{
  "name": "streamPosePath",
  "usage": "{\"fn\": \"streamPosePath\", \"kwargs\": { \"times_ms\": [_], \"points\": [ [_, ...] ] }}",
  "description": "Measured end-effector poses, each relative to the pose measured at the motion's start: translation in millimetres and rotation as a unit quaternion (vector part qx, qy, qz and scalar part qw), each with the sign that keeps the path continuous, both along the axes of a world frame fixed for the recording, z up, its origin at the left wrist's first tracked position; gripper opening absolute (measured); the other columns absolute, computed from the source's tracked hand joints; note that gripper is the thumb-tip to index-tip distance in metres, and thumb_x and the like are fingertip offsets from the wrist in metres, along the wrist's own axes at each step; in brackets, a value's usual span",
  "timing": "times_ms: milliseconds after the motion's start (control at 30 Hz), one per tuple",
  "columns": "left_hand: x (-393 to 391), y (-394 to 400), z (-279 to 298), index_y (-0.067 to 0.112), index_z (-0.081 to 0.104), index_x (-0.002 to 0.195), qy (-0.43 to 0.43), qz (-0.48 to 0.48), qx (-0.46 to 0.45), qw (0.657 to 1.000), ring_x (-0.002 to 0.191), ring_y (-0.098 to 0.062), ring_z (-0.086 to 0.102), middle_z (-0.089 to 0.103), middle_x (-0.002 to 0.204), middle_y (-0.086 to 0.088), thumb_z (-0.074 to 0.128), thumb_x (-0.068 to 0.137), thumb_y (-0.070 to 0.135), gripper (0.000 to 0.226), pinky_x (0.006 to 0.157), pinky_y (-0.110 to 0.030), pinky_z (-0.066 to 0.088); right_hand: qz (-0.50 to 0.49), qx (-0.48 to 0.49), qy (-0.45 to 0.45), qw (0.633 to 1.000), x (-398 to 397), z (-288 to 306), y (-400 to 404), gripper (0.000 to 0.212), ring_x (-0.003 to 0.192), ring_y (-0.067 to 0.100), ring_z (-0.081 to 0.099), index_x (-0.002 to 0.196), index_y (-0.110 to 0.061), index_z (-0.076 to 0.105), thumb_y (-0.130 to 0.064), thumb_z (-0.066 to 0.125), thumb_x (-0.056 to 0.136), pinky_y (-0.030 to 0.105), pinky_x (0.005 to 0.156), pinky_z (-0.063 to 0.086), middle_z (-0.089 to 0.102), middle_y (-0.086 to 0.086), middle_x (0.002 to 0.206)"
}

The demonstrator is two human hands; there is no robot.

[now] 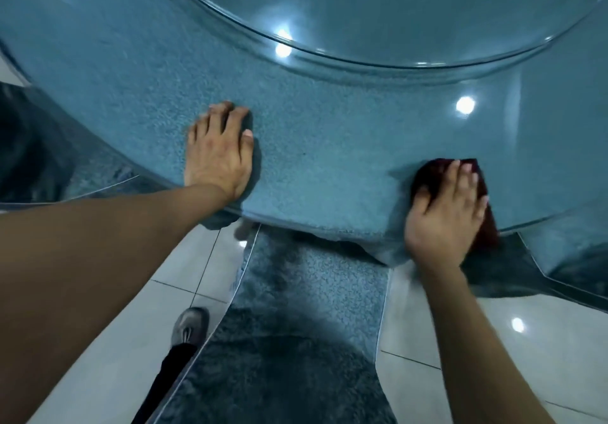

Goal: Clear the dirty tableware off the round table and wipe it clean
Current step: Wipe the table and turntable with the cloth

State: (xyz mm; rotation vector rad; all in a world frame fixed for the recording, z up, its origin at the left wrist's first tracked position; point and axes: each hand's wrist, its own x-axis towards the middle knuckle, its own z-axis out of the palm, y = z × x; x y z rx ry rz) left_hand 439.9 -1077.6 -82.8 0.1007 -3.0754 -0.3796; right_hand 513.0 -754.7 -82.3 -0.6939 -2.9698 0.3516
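The round glass table (329,147) fills the upper part of the head view, and a blue carpet shows through it. A raised round glass turntable (378,12) sits at its centre. My left hand (218,153) lies flat on the glass near the front edge, fingers straight. My right hand (444,209) presses a dark red cloth (478,200) onto the table's front edge at the right, fingers spread over it. No tableware shows on the part of the table in view.
Below the table edge are white floor tiles (543,325) and a blue shaggy carpet (312,308). My left foot in a grey shoe (190,325) stands on the tiles by the carpet's edge. Ceiling lights reflect on the glass.
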Motion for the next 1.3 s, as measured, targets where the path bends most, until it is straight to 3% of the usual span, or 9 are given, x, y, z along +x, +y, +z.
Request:
{"fn": "streamPosePath", "kwargs": {
  "times_ms": [167,300,433,533,600,733,900,1033,1300],
  "points": [
    [1,-4,2,0.019,0.048,0.144,0.0,-0.009,0.042,0.999,0.14,-0.036,0.037,0.042,0.153,-0.012,0.032,0.1,0.038,0.05,0.117,-0.052,0.024,0.227,0.013,0.026,0.973,17,-5,-187,0.068,0.154,0.018,0.011,0.158,-0.012,0.02,-0.037,0.036,0.097,0.047,0.124,0.009,0.018,0.006,0.166],
    [-6,-29,10,0.016,0.053,0.142,-0.01,-0.059,0.165,0.984,0.14,-0.032,0.04,0.046,0.152,-0.01,0.027,0.096,0.044,0.06,0.117,-0.048,0.027,0.298,0.001,0.014,0.954,8,-1,-201,0.066,0.153,0.014,0.011,0.158,-0.016,0.024,-0.038,0.037,0.097,0.044,0.125,0.01,0.02,0.0,0.165],
    [-22,-105,12,0.015,0.054,0.137,0.022,-0.167,0.088,0.982,0.13,-0.033,0.047,0.046,0.149,-0.01,0.037,0.096,0.039,0.05,0.109,-0.047,0.033,0.102,0.028,0.021,0.994,-34,-9,-134,0.071,0.151,0.022,0.022,0.157,-0.015,0.028,-0.044,0.033,0.092,0.047,0.123,0.014,0.027,0.006,0.163],
    [-52,-181,5,0.014,0.051,0.139,0.044,-0.154,0.027,0.987,0.128,-0.037,0.047,0.045,0.149,-0.014,0.037,0.097,0.038,0.05,0.106,-0.049,0.034,-0.094,0.002,0.013,0.995,-91,-8,-121,0.075,0.153,0.023,0.016,0.158,-0.012,0.023,-0.046,0.025,0.091,0.049,0.123,0.008,0.021,0.01,0.165],
    [-74,-224,-1,0.013,0.049,0.14,0.046,-0.139,0.006,0.989,0.128,-0.04,0.047,0.045,0.149,-0.016,0.035,0.098,0.04,0.052,0.107,-0.051,0.034,-0.136,-0.008,0.022,0.99,-130,-7,-144,0.077,0.153,0.023,0.014,0.158,-0.009,0.021,-0.045,0.022,0.089,0.05,0.123,0.006,0.018,0.011,0.165],
    [-96,-250,-5,0.014,0.045,0.142,0.035,-0.103,0.02,0.994,0.133,-0.04,0.041,0.041,0.149,-0.016,0.032,0.099,0.044,0.054,0.113,-0.056,0.03,0.006,-0.008,0.029,1.0,-195,-13,-273,0.076,0.151,0.03,0.02,0.155,-0.004,0.027,-0.043,0.023,0.09,0.05,0.124,0.005,0.026,0.017,0.162],
    [-93,-251,-5,0.016,0.045,0.142,0.049,-0.097,0.038,0.993,0.133,-0.039,0.041,0.042,0.149,-0.015,0.033,0.1,0.035,0.047,0.113,-0.054,0.031,0.216,-0.003,0.028,0.976,-233,-9,-445,0.066,0.152,0.017,0.016,0.157,-0.015,0.027,-0.042,0.037,0.097,0.042,0.124,0.002,0.023,0.003,0.164],
    [-94,-250,-4,0.018,0.047,0.141,0.035,-0.091,0.055,0.994,0.135,-0.036,0.04,0.042,0.149,-0.012,0.033,0.1,0.033,0.046,0.115,-0.053,0.029,0.219,-0.012,0.016,0.975,-208,-9,-398,0.066,0.152,0.015,0.017,0.157,-0.019,0.027,-0.043,0.035,0.097,0.04,0.124,0.004,0.024,0.0,0.164],
    [-92,-247,-6,0.02,0.046,0.141,0.038,-0.079,0.043,0.995,0.139,-0.034,0.036,0.04,0.152,-0.009,0.037,0.101,0.033,0.043,0.117,-0.053,0.026,-0.142,-0.01,-0.011,0.99,-96,-2,-188,0.076,0.154,0.022,0.01,0.159,-0.013,0.016,-0.047,0.02,0.092,0.048,0.124,0.004,0.014,0.008,0.166]
  ]
}}
